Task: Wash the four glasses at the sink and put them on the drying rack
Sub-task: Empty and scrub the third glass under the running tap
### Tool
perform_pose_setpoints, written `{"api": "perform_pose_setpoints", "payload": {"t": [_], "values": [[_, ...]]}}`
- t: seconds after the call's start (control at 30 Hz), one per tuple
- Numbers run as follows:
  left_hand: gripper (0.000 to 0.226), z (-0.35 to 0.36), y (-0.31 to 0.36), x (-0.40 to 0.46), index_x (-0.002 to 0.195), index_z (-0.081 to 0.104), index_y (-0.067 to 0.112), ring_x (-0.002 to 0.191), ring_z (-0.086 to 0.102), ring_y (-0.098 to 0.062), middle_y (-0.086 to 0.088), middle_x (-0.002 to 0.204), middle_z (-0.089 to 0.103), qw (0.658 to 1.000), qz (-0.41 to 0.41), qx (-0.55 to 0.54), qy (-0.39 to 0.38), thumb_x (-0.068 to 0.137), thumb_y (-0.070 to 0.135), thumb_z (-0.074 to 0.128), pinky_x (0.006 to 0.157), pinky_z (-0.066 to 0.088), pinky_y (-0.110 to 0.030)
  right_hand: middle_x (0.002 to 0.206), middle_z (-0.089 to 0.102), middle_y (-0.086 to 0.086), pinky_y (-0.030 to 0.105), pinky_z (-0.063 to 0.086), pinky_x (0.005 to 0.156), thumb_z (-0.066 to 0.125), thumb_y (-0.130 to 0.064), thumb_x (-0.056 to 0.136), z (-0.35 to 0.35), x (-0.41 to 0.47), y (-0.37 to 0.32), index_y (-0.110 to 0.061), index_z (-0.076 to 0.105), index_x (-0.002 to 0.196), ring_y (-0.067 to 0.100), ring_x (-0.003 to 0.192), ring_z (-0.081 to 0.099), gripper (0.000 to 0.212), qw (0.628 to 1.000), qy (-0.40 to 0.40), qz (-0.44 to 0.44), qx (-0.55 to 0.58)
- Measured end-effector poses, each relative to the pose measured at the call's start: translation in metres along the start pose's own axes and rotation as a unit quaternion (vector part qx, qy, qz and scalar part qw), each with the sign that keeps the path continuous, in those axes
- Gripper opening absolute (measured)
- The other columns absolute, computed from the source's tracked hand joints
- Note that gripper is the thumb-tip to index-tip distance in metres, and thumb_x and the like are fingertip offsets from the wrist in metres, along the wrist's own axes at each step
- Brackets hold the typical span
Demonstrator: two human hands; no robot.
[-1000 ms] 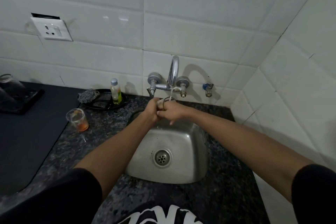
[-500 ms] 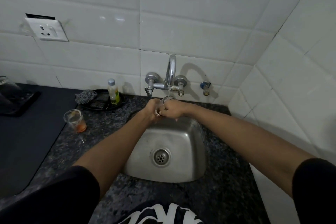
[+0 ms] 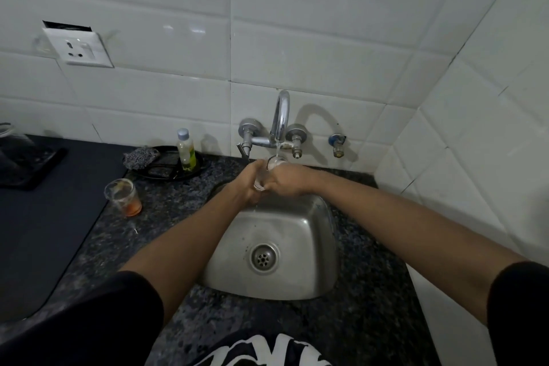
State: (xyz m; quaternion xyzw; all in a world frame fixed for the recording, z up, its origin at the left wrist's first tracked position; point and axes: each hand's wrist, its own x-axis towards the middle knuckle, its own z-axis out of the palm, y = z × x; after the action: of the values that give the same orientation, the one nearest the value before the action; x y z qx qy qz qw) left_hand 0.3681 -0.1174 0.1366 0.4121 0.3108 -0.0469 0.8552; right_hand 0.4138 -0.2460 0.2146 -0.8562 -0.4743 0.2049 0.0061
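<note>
A clear glass [image 3: 271, 164] sits upright under the running tap [image 3: 280, 116], over the back of the steel sink [image 3: 300, 232]. My right hand [image 3: 286, 181] grips the glass from the right. My left hand [image 3: 248, 184] holds its lower part from the left. Water falls into the glass mouth. A second glass [image 3: 123, 197] with orange residue stands on the counter to the left. At the far left edge a glass [image 3: 12, 142] rests on a dark rack [image 3: 44, 169], mostly cut off.
A black dish [image 3: 166, 171] behind the sink's left holds a scrubber [image 3: 141, 156] and a small soap bottle [image 3: 185, 150]. A dark mat [image 3: 47, 232] covers the left counter. White tiled walls close in behind and on the right. A socket [image 3: 78, 49] is on the wall.
Both hands stay on the glass under the tap; the glass has come more upright, with the stream now falling into its mouth. The view shifted slightly.
</note>
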Motion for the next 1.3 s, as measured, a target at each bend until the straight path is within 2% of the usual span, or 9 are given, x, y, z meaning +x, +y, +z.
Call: {"api": "perform_pose_setpoints", "payload": {"t": [0.1,0.27,0.33,0.47,0.63,0.83,0.97,1.2,1.3], "values": [[0.041,-0.002,0.001,0.003,0.120,0.068,-0.001,0.091,0.070,-0.030,-0.017,0.106,0.071,0.998,-0.015,0.056,0.006,0.100,0.026,0.044,0.070,0.061,-0.041,0.108,0.062,0.003,0.040,0.055,0.083,0.060,-0.030,0.103,0.004,-0.006,0.006,-0.012,0.064,0.118,0.021,0.096,0.064,0.024,0.993,0.000,-0.028,-0.112],[0.035,0.006,-0.003,-0.002,0.110,0.063,0.002,0.071,0.066,-0.022,-0.012,0.087,0.065,1.000,-0.007,0.004,0.000,0.102,0.027,0.040,0.058,0.056,-0.031,0.100,0.066,0.017,0.041,0.063,0.062,0.050,-0.030,0.108,0.008,-0.002,-0.008,-0.001,0.068,0.104,0.030,0.085,0.071,0.035,0.997,0.027,0.004,0.079],[0.035,0.004,-0.003,0.001,0.100,0.065,0.004,0.060,0.067,-0.022,-0.011,0.077,0.067,1.000,-0.020,0.010,0.007,0.103,0.026,0.038,0.049,0.056,-0.029,0.092,0.065,0.013,0.042,0.058,0.070,0.051,-0.023,0.105,0.009,-0.004,-0.003,-0.002,0.067,0.093,0.026,0.076,0.065,0.029,0.999,0.023,-0.028,-0.001],[0.039,0.001,-0.001,0.004,0.097,0.069,0.003,0.062,0.073,-0.029,-0.016,0.076,0.075,0.998,-0.045,0.046,0.022,0.104,0.028,0.040,0.051,0.062,-0.040,0.113,0.063,0.005,0.034,0.046,0.074,0.057,-0.014,0.100,0.006,-0.016,0.008,-0.013,0.063,0.121,0.023,0.095,0.064,0.022,0.982,0.014,-0.069,-0.176],[0.040,0.006,-0.005,0.001,0.091,0.067,0.005,0.068,0.063,-0.020,-0.009,0.077,0.066,1.000,-0.012,-0.011,0.004,0.102,0.029,0.038,0.053,0.054,-0.028,0.090,0.060,0.002,0.036,0.050,0.076,0.053,-0.030,0.104,0.008,-0.008,-0.008,-0.017,0.065,0.099,0.017,0.081,0.058,0.018,0.997,0.057,-0.056,0.014],[0.042,0.005,0.002,-0.008,0.098,0.069,0.004,0.073,0.070,-0.030,-0.016,0.081,0.073,0.998,-0.046,0.029,0.022,0.105,0.029,0.036,0.054,0.061,-0.041,0.131,0.060,0.008,0.035,0.049,0.078,0.054,-0.021,0.103,-0.001,-0.018,0.007,-0.012,0.067,0.123,0.025,0.108,0.063,0.026,0.960,0.031,-0.112,-0.255],[0.037,0.008,0.000,-0.012,0.089,0.066,-0.002,0.061,0.065,-0.023,-0.013,0.075,0.065,0.999,-0.008,-0.004,0.034,0.100,0.024,0.042,0.048,0.054,-0.026,0.108,0.067,0.007,0.039,0.055,0.087,0.052,-0.032,0.105,0.007,-0.011,-0.008,-0.010,0.067,0.113,0.020,0.094,0.064,0.028,0.993,0.034,-0.082,-0.073],[0.045,0.009,-0.001,-0.019,0.099,0.069,0.001,0.079,0.066,-0.028,-0.016,0.083,0.071,0.999,-0.052,-0.007,0.013,0.105,0.029,0.034,0.060,0.058,-0.034,0.122,0.064,0.006,0.032,0.048,0.081,0.056,-0.018,0.102,0.002,-0.020,0.001,-0.010,0.068,0.120,0.023,0.103,0.064,0.023,0.966,0.029,-0.104,-0.234],[0.039,0.005,-0.006,-0.008,0.106,0.065,0.003,0.078,0.064,-0.029,-0.017,0.093,0.065,0.997,-0.043,0.013,0.068,0.099,0.034,0.041,0.055,0.059,-0.036,0.113,0.065,0.009,0.034,0.049,0.078,0.058,-0.021,0.102,0.012,-0.016,-0.002,-0.012,0.066,0.110,0.022,0.093,0.063,0.014,0.981,0.037,-0.072,-0.174]]}}
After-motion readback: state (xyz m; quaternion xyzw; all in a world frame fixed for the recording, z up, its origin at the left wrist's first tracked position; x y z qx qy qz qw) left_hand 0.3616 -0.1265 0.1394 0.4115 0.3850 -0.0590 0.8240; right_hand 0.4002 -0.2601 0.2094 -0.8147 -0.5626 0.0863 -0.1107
